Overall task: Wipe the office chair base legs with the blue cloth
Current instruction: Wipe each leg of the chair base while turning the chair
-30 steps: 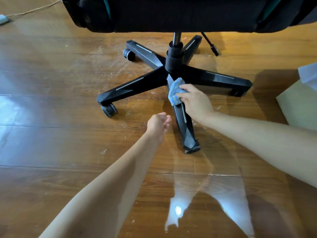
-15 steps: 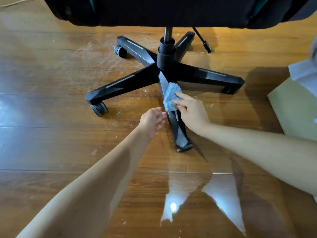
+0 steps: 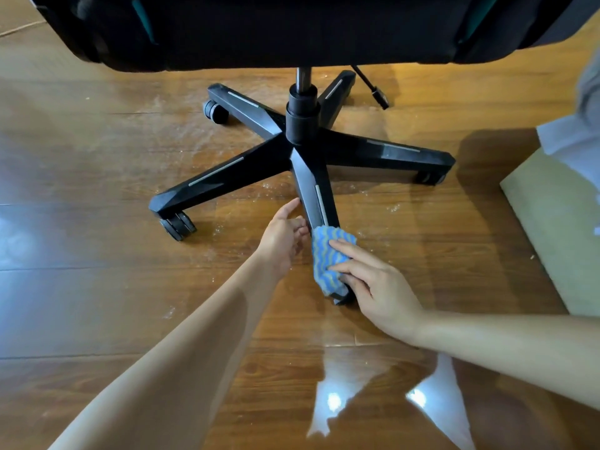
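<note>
The black five-legged chair base (image 3: 302,147) stands on the wooden floor under the black seat (image 3: 292,27). The leg nearest me (image 3: 313,193) points toward the camera. My right hand (image 3: 376,287) presses the blue cloth with yellow wavy stripes (image 3: 326,258) onto the outer end of that leg, covering its tip. My left hand (image 3: 282,238) rests against the left side of the same leg, fingers loosely spread, holding nothing.
Castors show under the left leg (image 3: 177,225), the far-left leg (image 3: 214,112) and the right leg (image 3: 427,177). A lever (image 3: 373,89) hangs behind the column. A pale green mat or box (image 3: 558,222) with white cloth lies at right. Dust specks dot the glossy floor.
My right hand has slid the cloth down the near leg from close to the hub to its outer end. My left hand has moved up against the leg's side.
</note>
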The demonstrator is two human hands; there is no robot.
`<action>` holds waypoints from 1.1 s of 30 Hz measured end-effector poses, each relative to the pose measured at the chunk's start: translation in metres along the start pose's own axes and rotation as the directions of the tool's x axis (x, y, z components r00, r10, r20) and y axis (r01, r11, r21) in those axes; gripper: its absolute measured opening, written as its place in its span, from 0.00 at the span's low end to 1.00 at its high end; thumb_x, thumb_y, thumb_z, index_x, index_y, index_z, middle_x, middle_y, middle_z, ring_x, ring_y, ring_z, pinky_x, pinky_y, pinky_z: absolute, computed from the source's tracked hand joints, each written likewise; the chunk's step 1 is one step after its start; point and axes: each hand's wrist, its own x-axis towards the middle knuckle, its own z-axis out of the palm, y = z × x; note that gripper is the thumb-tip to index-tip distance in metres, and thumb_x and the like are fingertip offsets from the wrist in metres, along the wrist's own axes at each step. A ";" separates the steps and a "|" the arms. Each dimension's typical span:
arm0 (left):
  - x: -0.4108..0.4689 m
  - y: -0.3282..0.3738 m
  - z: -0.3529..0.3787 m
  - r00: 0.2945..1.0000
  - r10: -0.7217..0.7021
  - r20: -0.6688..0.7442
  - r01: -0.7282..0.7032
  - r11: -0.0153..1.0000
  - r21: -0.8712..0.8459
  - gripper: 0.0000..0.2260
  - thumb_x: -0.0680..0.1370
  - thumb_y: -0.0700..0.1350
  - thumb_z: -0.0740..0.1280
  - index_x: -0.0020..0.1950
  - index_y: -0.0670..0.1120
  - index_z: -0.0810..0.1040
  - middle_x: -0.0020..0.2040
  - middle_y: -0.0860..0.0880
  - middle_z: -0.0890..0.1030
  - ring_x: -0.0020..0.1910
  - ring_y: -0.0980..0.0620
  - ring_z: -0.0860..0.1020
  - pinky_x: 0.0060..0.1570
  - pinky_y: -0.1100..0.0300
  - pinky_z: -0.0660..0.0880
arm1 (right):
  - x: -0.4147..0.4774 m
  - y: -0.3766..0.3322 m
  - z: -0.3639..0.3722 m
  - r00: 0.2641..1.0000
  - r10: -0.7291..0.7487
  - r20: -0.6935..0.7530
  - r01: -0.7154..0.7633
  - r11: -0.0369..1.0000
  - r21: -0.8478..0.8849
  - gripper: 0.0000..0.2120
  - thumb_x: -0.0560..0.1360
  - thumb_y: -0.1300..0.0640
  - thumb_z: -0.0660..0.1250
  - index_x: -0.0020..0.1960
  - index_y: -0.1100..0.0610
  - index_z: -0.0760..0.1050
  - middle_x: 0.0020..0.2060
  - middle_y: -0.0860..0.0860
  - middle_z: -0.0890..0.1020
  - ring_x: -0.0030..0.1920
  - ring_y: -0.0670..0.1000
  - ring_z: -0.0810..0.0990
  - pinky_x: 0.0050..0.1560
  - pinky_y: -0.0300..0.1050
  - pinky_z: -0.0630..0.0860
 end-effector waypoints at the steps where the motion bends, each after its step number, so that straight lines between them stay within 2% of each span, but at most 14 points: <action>1: 0.000 0.000 0.001 1.000 0.000 0.002 0.000 1.000 0.010 0.24 0.85 0.37 0.59 0.78 0.56 0.75 0.52 0.49 0.84 0.51 0.49 0.79 0.60 0.51 0.77 | 0.014 0.000 0.000 1.000 0.003 -0.012 -0.003 1.000 -0.011 0.12 0.82 0.64 0.67 0.59 0.52 0.84 0.75 0.43 0.74 0.75 0.43 0.71 0.73 0.45 0.71; 3: -0.002 0.000 0.000 1.000 0.007 0.014 -0.007 0.999 0.043 0.24 0.86 0.38 0.57 0.79 0.56 0.73 0.58 0.50 0.86 0.56 0.48 0.81 0.65 0.49 0.77 | 0.054 0.002 0.000 0.997 0.038 -0.060 -0.040 0.999 -0.031 0.10 0.82 0.61 0.67 0.58 0.52 0.86 0.74 0.44 0.75 0.70 0.45 0.77 0.70 0.44 0.74; 6: -0.007 -0.001 0.000 0.999 0.036 0.010 -0.037 0.998 0.058 0.23 0.86 0.36 0.55 0.79 0.53 0.72 0.50 0.49 0.83 0.42 0.55 0.78 0.56 0.53 0.74 | 0.117 0.005 -0.003 0.978 0.140 -0.152 -0.145 0.989 -0.024 0.11 0.82 0.60 0.68 0.59 0.53 0.86 0.72 0.47 0.77 0.68 0.50 0.79 0.70 0.43 0.72; 8: -0.010 0.000 0.001 0.998 0.057 -0.003 -0.057 0.993 0.105 0.24 0.85 0.36 0.57 0.79 0.54 0.71 0.47 0.49 0.81 0.39 0.55 0.76 0.52 0.54 0.73 | 0.130 0.005 0.000 0.973 0.166 -0.163 -0.173 0.984 -0.035 0.12 0.82 0.60 0.67 0.60 0.53 0.86 0.73 0.48 0.77 0.69 0.50 0.78 0.71 0.45 0.72; 11: -0.011 0.006 0.004 0.997 0.078 -0.005 -0.076 0.986 0.149 0.28 0.84 0.34 0.57 0.79 0.58 0.72 0.51 0.51 0.86 0.43 0.50 0.82 0.52 0.55 0.78 | 0.094 -0.001 0.003 0.978 0.134 -0.161 -0.144 0.988 -0.049 0.11 0.83 0.57 0.67 0.62 0.50 0.85 0.73 0.45 0.76 0.66 0.47 0.80 0.67 0.47 0.76; 13: -0.009 0.009 0.006 0.997 0.077 0.008 -0.078 0.982 0.171 0.27 0.85 0.36 0.57 0.81 0.59 0.70 0.52 0.51 0.86 0.45 0.49 0.83 0.51 0.55 0.79 | 0.048 -0.003 0.003 0.986 0.098 -0.133 -0.102 0.994 -0.026 0.10 0.83 0.57 0.67 0.61 0.49 0.84 0.74 0.42 0.75 0.63 0.45 0.82 0.63 0.43 0.78; 17: -0.003 0.005 0.008 0.992 0.119 -0.029 -0.112 0.978 0.177 0.21 0.89 0.41 0.56 0.81 0.54 0.71 0.46 0.51 0.78 0.39 0.56 0.74 0.40 0.63 0.71 | -0.026 0.000 0.003 0.998 0.034 -0.051 -0.032 0.999 0.029 0.14 0.82 0.60 0.69 0.65 0.49 0.83 0.75 0.41 0.73 0.74 0.42 0.72 0.74 0.41 0.69; 22: -0.006 0.004 0.013 0.988 0.150 -0.045 -0.135 0.962 0.239 0.20 0.90 0.49 0.55 0.82 0.52 0.70 0.38 0.53 0.72 0.37 0.57 0.71 0.39 0.63 0.70 | -0.009 0.000 0.008 0.990 0.112 -0.085 -0.107 0.992 0.063 0.12 0.83 0.58 0.66 0.64 0.50 0.83 0.74 0.42 0.75 0.74 0.40 0.71 0.73 0.39 0.69; 24: -0.009 0.008 0.014 0.992 0.117 -0.038 -0.104 0.964 0.245 0.21 0.90 0.55 0.54 0.82 0.54 0.70 0.39 0.51 0.72 0.40 0.55 0.72 0.44 0.63 0.71 | 0.024 0.000 0.014 0.977 0.156 -0.142 -0.150 0.987 0.052 0.12 0.84 0.58 0.65 0.66 0.50 0.80 0.73 0.43 0.76 0.70 0.42 0.76 0.68 0.39 0.73; 26: -0.011 0.013 0.015 0.994 0.100 -0.035 -0.089 0.965 0.247 0.22 0.89 0.57 0.53 0.82 0.55 0.70 0.42 0.50 0.72 0.43 0.52 0.73 0.50 0.59 0.74 | 0.069 0.002 0.017 0.943 0.246 -0.226 -0.235 0.969 0.073 0.13 0.84 0.58 0.63 0.67 0.49 0.77 0.67 0.44 0.82 0.58 0.46 0.82 0.56 0.44 0.77; 29: -0.018 0.016 0.017 0.995 0.098 -0.012 -0.092 0.961 0.262 0.24 0.88 0.61 0.54 0.82 0.55 0.69 0.48 0.50 0.78 0.46 0.51 0.76 0.51 0.57 0.75 | 0.144 0.010 0.012 0.860 0.444 -0.250 -0.407 0.894 0.188 0.13 0.84 0.57 0.61 0.68 0.47 0.74 0.59 0.47 0.84 0.56 0.53 0.82 0.50 0.46 0.73; 30: -0.019 0.014 0.018 0.996 0.090 -0.007 -0.084 0.957 0.276 0.26 0.87 0.63 0.55 0.83 0.56 0.68 0.58 0.49 0.81 0.56 0.48 0.80 0.60 0.55 0.76 | 0.162 0.015 0.009 0.823 0.521 -0.224 -0.468 0.848 0.250 0.13 0.84 0.57 0.61 0.68 0.48 0.73 0.60 0.48 0.83 0.59 0.54 0.81 0.51 0.46 0.72; 32: -0.021 0.008 0.023 0.996 0.089 -0.001 -0.085 0.952 0.293 0.29 0.85 0.66 0.58 0.85 0.59 0.62 0.79 0.52 0.73 0.77 0.44 0.72 0.77 0.45 0.69 | 0.182 0.026 0.004 0.778 0.608 -0.161 -0.534 0.774 0.342 0.14 0.84 0.57 0.62 0.69 0.50 0.73 0.62 0.50 0.81 0.62 0.55 0.80 0.57 0.47 0.73; 33: -0.022 0.005 0.025 0.995 0.099 -0.007 -0.092 0.950 0.300 0.30 0.84 0.66 0.60 0.86 0.61 0.60 0.79 0.55 0.72 0.80 0.46 0.69 0.79 0.45 0.67 | 0.182 0.028 0.001 0.777 0.614 -0.139 -0.540 0.764 0.354 0.14 0.84 0.56 0.63 0.69 0.51 0.73 0.62 0.50 0.81 0.63 0.54 0.80 0.60 0.48 0.74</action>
